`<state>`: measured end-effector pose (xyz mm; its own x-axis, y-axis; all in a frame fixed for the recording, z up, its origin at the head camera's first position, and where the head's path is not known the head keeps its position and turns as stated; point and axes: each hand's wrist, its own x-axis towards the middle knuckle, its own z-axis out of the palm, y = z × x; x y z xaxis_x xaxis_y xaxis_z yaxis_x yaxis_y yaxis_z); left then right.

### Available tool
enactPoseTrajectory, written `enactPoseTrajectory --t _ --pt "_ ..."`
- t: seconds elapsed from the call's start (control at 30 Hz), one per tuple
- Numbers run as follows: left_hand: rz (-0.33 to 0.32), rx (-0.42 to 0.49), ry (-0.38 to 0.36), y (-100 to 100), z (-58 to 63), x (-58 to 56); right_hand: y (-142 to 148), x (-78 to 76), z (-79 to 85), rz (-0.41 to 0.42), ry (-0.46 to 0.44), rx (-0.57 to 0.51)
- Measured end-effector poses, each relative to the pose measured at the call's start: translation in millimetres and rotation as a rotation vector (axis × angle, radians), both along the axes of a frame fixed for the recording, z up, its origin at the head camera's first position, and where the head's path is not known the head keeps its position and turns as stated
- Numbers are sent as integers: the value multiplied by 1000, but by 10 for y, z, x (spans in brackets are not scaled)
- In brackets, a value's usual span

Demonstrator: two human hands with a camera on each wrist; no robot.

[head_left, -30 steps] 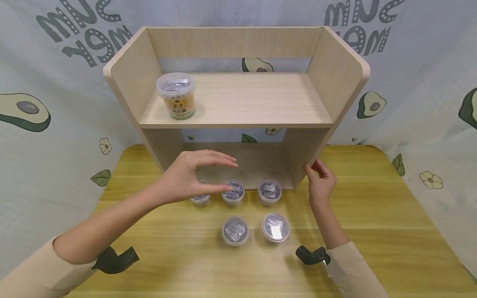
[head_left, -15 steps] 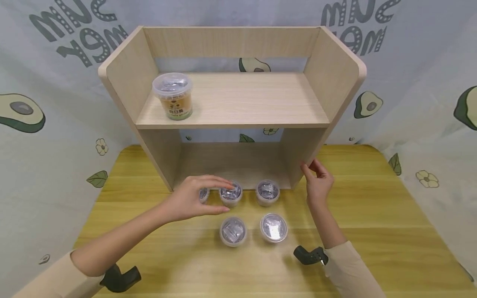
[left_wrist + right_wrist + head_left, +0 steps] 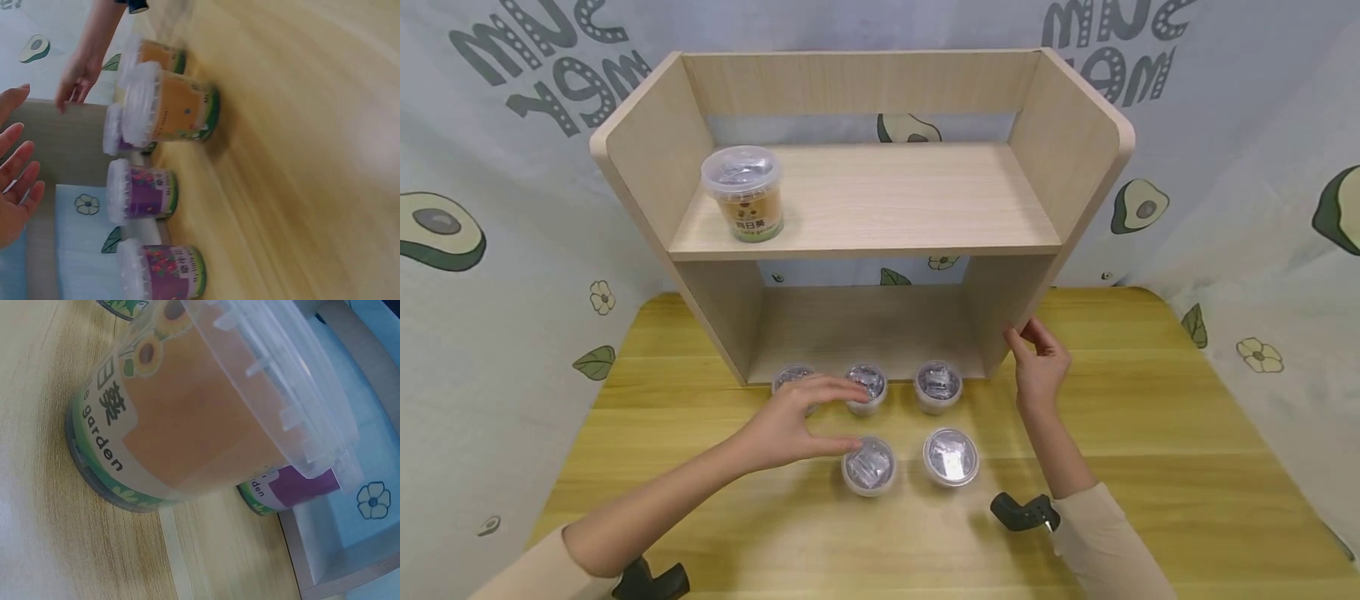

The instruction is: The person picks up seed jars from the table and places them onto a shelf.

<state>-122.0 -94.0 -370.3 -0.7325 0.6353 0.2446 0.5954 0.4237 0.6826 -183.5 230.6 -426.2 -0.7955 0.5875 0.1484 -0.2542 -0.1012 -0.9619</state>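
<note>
Lidded cups [image 3: 870,468] stand upright, 5 on the table [image 3: 1157,442] and 1 on the shelf [image 3: 910,192]. The left hand [image 3: 786,429] hovers spread near 3 cups; the right hand [image 3: 1042,372] pinches the shelf's side panel [image 3: 1003,300].

The shelf [image 3: 917,200] looks like pale wood-grain board, smooth and matt. Beneath it, the table [image 3: 1157,433] shows yellowish wood grain with a soft sheen. The cup [image 3: 751,212] on the shelf is plastic with a glossy, translucent lid [image 3: 742,169]; the five cups [image 3: 951,458] before the shelf look alike, shiny crinkled film [image 3: 869,465] showing through. Behind the shelf hangs matt, creased cloth [image 3: 1232,242]. In front of it, cream sleeves [image 3: 1105,537] look like soft cloth, the black wrist fittings [image 3: 1018,512] like smooth plastic.
</note>
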Motion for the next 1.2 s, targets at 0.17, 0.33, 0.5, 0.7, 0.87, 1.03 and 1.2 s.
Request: enactPoseTrajectory --t 0.17,0.33,0.5,0.7,0.87,1.03,1.2 --pt "-45 -57 -22 63 -137 32 -18 30 58 4 2 -10" --pt "-104 -92 -17 122 -249 52 -71 88 160 7 7 -12" --pt "-125 -115 -37 156 -354 56 -86 106 190 15 13 -17" --pt "-139 -210 -61 181 -435 60 -87 109 192 9 6 -12" --pt "-147 -264 -58 208 -469 64 -99 110 204 7 7 -17" --pt "-144 -262 -72 222 -507 62 -108 114 214 7 -4 -13" --pt "-150 -235 -97 234 -542 58 -97 104 197 2 -7 -8"
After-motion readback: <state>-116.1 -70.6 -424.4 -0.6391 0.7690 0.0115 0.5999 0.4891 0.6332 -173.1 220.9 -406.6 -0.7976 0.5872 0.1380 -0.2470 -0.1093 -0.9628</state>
